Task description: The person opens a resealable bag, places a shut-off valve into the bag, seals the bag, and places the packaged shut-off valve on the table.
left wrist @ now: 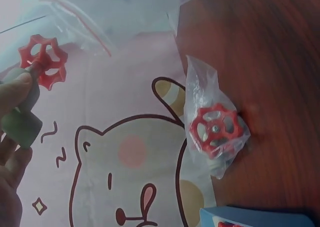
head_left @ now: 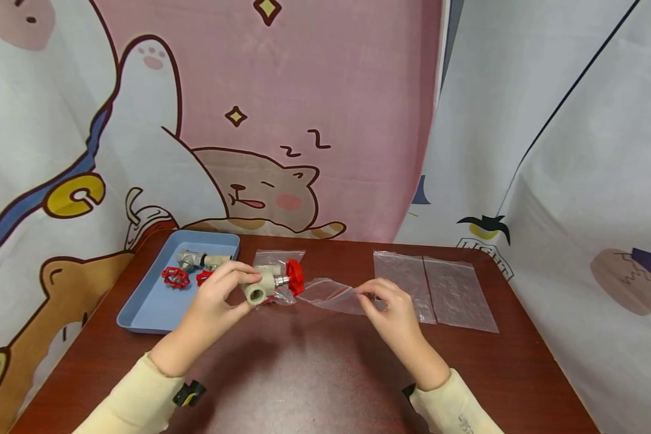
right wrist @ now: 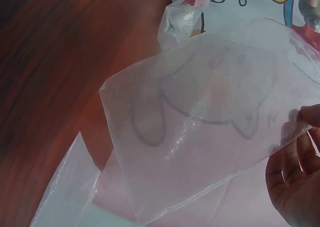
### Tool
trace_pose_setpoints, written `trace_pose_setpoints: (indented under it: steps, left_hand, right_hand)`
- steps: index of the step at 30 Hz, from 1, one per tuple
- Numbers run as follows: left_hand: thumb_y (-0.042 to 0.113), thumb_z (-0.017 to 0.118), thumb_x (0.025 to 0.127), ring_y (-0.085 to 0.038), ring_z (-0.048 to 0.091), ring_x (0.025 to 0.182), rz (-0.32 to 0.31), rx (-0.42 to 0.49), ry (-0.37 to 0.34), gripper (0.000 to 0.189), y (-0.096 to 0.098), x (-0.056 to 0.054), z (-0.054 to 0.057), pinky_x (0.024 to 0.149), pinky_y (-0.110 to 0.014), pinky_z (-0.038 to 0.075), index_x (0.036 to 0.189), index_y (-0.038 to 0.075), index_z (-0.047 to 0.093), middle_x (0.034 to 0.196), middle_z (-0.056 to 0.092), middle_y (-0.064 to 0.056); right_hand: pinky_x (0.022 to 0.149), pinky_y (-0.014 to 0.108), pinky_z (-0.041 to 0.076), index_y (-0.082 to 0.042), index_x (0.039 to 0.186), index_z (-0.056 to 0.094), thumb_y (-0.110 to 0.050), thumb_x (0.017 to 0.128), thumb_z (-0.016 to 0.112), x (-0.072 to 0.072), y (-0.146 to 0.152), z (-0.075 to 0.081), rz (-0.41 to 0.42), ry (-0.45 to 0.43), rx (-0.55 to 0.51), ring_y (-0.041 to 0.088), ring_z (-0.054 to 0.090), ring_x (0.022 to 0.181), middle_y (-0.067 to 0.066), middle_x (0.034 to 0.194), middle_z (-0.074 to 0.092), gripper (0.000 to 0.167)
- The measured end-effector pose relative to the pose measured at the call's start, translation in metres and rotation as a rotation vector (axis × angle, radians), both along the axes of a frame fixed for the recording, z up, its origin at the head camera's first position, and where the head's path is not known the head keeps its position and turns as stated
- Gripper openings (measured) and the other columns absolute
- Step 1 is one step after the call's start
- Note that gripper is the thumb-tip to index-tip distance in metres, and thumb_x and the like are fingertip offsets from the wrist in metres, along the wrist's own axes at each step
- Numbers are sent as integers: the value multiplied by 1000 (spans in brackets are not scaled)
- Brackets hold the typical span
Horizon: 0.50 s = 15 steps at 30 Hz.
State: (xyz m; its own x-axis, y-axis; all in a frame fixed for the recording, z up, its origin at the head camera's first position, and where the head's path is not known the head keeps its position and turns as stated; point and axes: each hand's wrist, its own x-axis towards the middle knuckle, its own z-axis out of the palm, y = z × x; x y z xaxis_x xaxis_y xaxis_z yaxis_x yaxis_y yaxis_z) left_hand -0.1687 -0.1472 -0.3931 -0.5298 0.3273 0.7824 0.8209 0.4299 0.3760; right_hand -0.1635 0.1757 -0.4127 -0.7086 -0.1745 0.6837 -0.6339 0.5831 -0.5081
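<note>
A pale grey-green pipe valve (head_left: 257, 289) with a red handwheel (head_left: 295, 277) is gripped between the thumb and fingers of my left hand (head_left: 214, 307), up over the table. Its round pipe opening faces me, and its wheel points right. My right hand (head_left: 393, 310) pinches the edge of a clear zip bag (head_left: 333, 299) that has a red line along its mouth. The bag's mouth is spread beside the handwheel. In the right wrist view the bag (right wrist: 200, 137) hangs flat, with nothing inside it. Some right-hand fingers (right wrist: 305, 157) curl behind the film.
Behind the held valve lies another bagged valve (left wrist: 215, 132) with a red wheel. A blue tray (head_left: 146, 322) at the left holds more valves (head_left: 191, 260) with red handwheels. Two flat clear bags (head_left: 461, 295) lie side by side at the right. A printed curtain (head_left: 331, 90) hangs behind the table.
</note>
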Motion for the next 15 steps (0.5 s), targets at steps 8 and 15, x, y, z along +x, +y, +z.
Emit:
trace_pose_setpoints:
  steps: [8,15]
  left_hand:
    - [-5,76,65,-16,59,95,-29,10,64,37,12,-2,-5,77,-12,44,100,4,68,103,63,-5]
    - [4,73,74,-18,59,97,-27,5,119,26,20,-3,-9,71,-15,46,100,4,68,103,63,-6]
  right_hand:
    - [56,17,44,-14,85,72,1,78,73,2,-6,-1,24,-17,-27,5,54,68,-4,81,67,17]
    - [58,12,42,-13,86,73,-2,79,73,3,-9,-1,36,-13,-39,6,57,69,-3,82,69,12]
